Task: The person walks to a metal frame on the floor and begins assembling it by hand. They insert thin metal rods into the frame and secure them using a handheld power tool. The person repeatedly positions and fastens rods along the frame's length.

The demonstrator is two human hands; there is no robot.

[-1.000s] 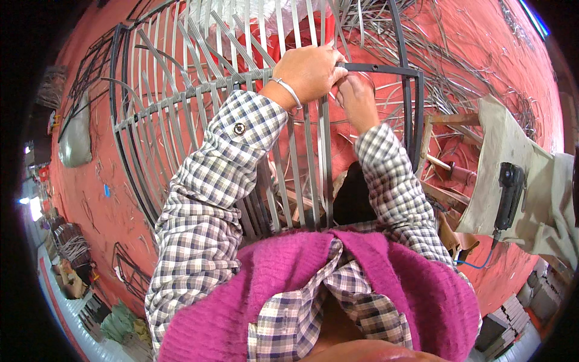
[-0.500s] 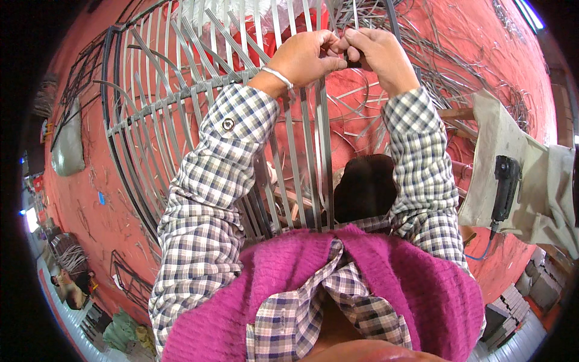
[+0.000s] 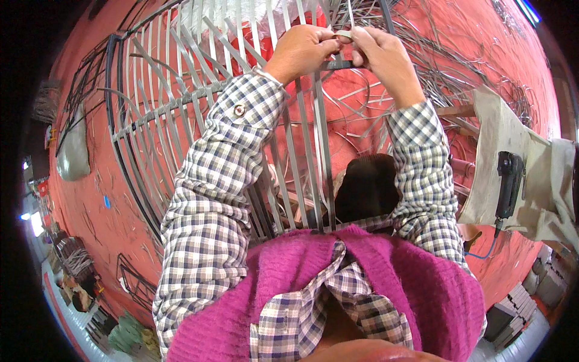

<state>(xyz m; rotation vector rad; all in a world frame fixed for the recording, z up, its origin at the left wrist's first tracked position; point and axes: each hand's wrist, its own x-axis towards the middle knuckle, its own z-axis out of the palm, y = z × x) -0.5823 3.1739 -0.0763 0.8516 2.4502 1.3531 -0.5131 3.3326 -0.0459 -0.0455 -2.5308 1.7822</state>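
A dark metal frame is strung with several long flat grey strips, and a wrapped crossbar runs over them. Beyond its right end, a dark bar shows between my hands. My left hand pinches at a pale flat strip just above that bar. From the other side, my right hand grips the same strip between thumb and fingers. The strip bends in a small loop between the fingertips, and another length rises from there. Fingertips partly hide how it meets the bar.
Loose grey strips lie heaped on the red floor at the right. A beige cloth holds a black hand tool with a blue hose. White plastic wrapping lies beyond the frame. A dark rounded object is below my right hand.
Both hands have drawn slightly apart. The looped strip now shows between my fingertips, and more of the dark bar is in sight.
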